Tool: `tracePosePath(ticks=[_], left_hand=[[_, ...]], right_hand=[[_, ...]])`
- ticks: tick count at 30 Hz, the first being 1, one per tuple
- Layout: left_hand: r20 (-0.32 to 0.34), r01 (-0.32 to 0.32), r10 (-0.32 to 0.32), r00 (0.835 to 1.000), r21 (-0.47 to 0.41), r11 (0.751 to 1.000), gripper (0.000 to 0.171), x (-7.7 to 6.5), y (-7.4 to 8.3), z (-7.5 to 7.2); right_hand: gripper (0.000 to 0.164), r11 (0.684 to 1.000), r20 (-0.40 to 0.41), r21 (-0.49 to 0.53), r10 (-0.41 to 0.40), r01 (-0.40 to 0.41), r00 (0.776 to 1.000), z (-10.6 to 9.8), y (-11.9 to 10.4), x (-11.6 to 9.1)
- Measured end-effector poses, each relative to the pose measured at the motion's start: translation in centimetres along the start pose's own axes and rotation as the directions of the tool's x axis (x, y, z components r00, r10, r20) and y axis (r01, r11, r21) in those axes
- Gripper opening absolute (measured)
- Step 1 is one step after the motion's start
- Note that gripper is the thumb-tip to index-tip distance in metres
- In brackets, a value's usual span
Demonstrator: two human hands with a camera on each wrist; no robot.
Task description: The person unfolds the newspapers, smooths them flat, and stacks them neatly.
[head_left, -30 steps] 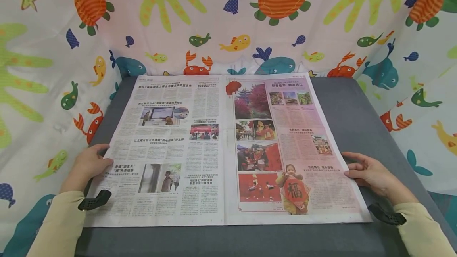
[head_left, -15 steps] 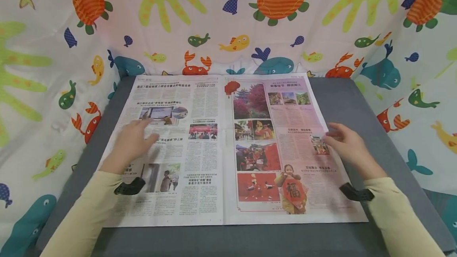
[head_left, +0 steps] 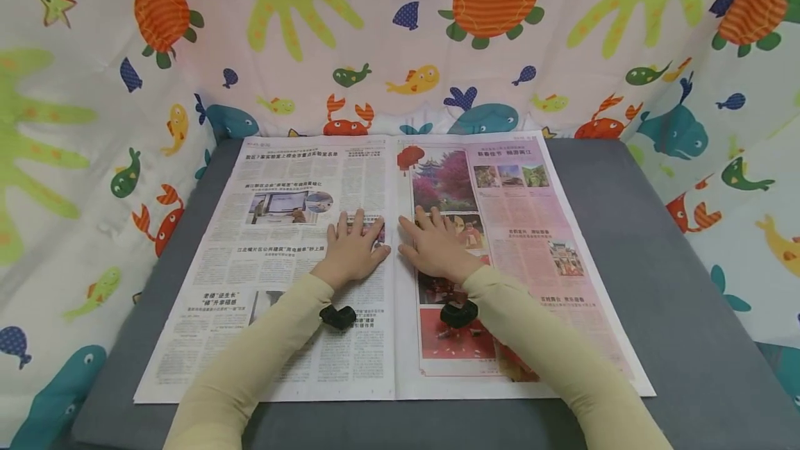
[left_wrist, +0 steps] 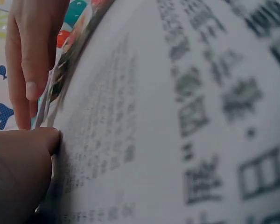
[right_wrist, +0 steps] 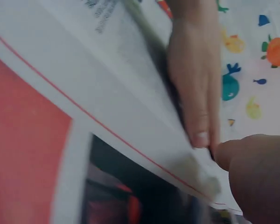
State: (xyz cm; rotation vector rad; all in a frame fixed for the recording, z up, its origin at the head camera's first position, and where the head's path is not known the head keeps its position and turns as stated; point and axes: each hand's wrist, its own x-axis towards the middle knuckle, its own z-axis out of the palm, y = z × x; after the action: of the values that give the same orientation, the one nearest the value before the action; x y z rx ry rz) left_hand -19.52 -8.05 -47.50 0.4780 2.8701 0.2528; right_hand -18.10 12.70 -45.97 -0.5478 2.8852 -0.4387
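A broadsheet newspaper (head_left: 206, 360) lies spread flat, its centre fold running toward the far edge. On its left page rests my left hand (head_left: 353, 252), palm down, fingers straight and spread. My right hand (head_left: 437, 247) lies the same way on the right page, covering parts of the red photos. The fold passes between the two hands, which are close but apart. In the left wrist view, my left thumb (left_wrist: 21, 168) touches the paper, with the right hand (left_wrist: 35, 51) beyond. The right wrist view has my right thumb (right_wrist: 256, 172) near the left hand (right_wrist: 193, 79).
Under the newspaper is a dark grey tabletop (head_left: 612, 207), showing on both sides and along the front. A white curtain (head_left: 375, 19) printed with sea animals hangs behind and at both sides. Each wrist wears a black band (head_left: 338, 317).
Both hands have left the newspaper's outer side edges and moved inward to rest flat beside the centre fold. The newspaper stays spread in about the same place.
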Motion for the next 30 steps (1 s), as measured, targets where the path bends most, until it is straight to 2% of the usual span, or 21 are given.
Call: tracePosePath(ticks=[8, 16, 30], left_hand=[[-0.034, -0.001, 0.000, 0.999, -0.025, 1.000, 0.071, 0.3, 0.3, 0.8], [-0.053, 0.002, -0.004, 0.999, -0.029, 1.000, 0.070, 0.5, 0.2, 1.0], [-0.069, 0.012, -0.014, 0.998, -0.039, 0.999, 0.070, 0.6, -0.1, 1.2]], right_hand=[[0.061, 1.000, -0.024, -0.005, 0.006, -0.006, 1.000, 2.1, 0.0, 0.2], [0.062, 1.000, -0.027, 0.008, 0.011, -0.011, 1.000, 2.3, 0.0, 0.4], [0.063, 0.999, -0.012, -0.025, 0.023, -0.023, 1.000, 2.9, 0.3, 0.7]])
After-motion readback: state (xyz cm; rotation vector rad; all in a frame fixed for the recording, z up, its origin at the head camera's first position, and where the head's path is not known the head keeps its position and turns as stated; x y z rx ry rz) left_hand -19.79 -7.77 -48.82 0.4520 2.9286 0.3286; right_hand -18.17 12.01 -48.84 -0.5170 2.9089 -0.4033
